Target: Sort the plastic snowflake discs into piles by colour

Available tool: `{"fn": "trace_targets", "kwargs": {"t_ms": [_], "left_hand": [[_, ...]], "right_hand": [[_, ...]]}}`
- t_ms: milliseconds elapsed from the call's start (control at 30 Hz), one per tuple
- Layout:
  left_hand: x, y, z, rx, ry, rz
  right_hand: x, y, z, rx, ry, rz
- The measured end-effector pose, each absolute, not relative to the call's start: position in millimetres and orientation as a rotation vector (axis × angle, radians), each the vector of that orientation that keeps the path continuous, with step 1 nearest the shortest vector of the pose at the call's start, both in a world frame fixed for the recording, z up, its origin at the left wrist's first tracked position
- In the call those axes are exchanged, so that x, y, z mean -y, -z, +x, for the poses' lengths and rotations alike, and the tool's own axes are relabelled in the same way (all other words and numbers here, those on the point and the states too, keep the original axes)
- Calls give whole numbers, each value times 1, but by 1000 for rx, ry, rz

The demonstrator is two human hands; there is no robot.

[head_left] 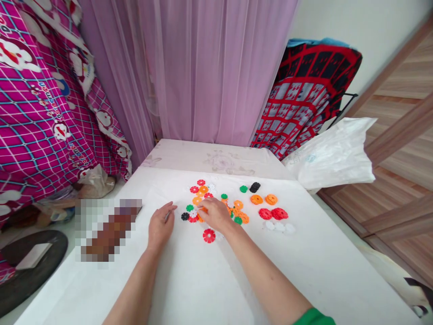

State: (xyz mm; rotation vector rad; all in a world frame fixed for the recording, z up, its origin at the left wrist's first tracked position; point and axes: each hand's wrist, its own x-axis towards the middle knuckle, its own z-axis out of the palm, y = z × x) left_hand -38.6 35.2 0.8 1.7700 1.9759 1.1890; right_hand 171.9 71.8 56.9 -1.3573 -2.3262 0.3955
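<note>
Several small flower-shaped plastic discs in orange, red, green, black and white lie scattered on the white table (209, 280). My right hand (214, 213) rests on the pile, fingers curled and pinching at an orange disc (202, 211). My left hand (160, 225) lies just left of the pile with fingers drawn together on something thin I cannot make out. A red disc (209, 235) lies on its own just in front of my right hand. Two red discs (273, 213) and two orange discs (264, 199) sit to the right, with a black piece (255, 187) behind them.
A pixelated blurred patch (106, 229) covers something on the table's left. A white plastic bag (333, 155) lies at the far right corner. Behind the table hang a purple curtain (203, 67), a pink patterned blanket (40, 104) and a red-black blanket (304, 99). A dark round object (20, 271) sits low left.
</note>
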Motion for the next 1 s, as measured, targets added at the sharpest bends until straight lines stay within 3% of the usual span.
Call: {"fn": "trace_targets", "kwargs": {"t_ms": [200, 567, 1000], "left_hand": [[-36, 0, -37, -1954, -1221, 1768], [-35, 3, -36, -1964, -1177, 1806], [-36, 5, -42, -1972, -1099, 1863]], "right_hand": [[-64, -51, 136, 2472, -348, -1182], [-64, -45, 139, 2343, -324, -1288], [-132, -70, 344, 1700, 1, -1861]]}}
